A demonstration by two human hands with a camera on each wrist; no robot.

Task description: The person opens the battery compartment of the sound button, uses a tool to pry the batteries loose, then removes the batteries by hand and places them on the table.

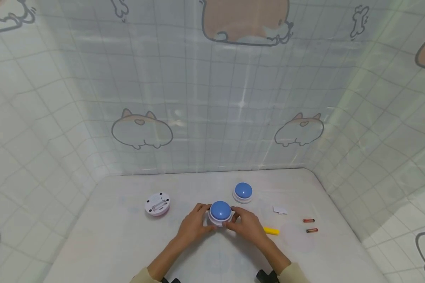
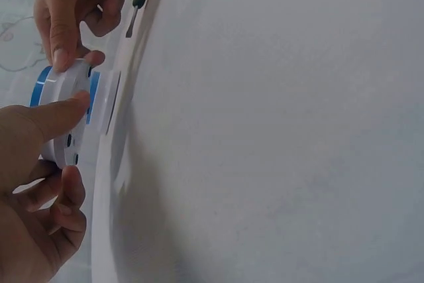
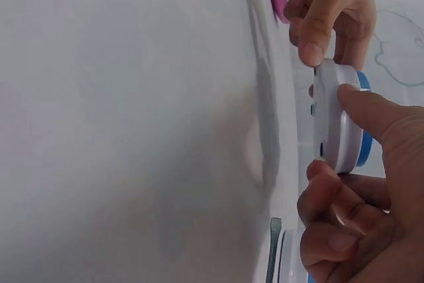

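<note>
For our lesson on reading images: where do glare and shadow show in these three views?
Head view: glare streaks on the patterned backdrop, a highlight on the held blue-domed button; left wrist: a soft shadow on the white tabletop, lower left; right wrist: soft, brownish shading across that tabletop.

Head view: from above and behind the left hand (image 1: pixel 194 224) and the right hand (image 1: pixel 248 226), facing forward and down, farthest.
Left wrist view: very near, low along the bench (image 1: pixel 109 239), turned sideways.
Right wrist view: equally near, also sideways.
Both wrist views: share the blue-topped button (image 1: pixel 220 211) between the hands.
</note>
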